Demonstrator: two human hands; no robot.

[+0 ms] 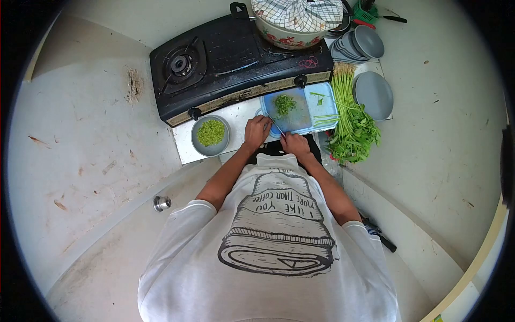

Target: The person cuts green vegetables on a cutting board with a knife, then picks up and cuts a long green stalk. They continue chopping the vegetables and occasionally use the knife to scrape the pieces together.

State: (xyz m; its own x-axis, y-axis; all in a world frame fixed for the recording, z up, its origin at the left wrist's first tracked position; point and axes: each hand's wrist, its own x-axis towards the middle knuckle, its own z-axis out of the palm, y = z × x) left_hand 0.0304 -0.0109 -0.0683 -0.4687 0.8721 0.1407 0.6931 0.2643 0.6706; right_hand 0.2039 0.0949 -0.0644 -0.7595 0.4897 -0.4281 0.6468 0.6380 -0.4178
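My right hand (296, 145) is closed round the handle of a small knife (277, 127), at the near edge of a blue cutting board (303, 121). The blade slants up and left toward my left hand (257, 130). That hand rests at the board's left corner with its fingers curled together; what they hold, if anything, is hidden. Chopped green leaves (284, 104) lie in a small heap on the board, beyond the knife. A few cut stems (325, 119) lie on its right part. Left of my left hand stands a grey bowl (195, 140) of finely chopped light green pieces (211, 132).
A black two-burner stove (230, 51) stands behind the board, bearing a cloth-covered floral pot (292, 38). To the right lie a large bunch of leafy greens (351, 121), a grey plate (374, 95) and stacked grey dishes (368, 43). A metal object (161, 203) is at lower left.
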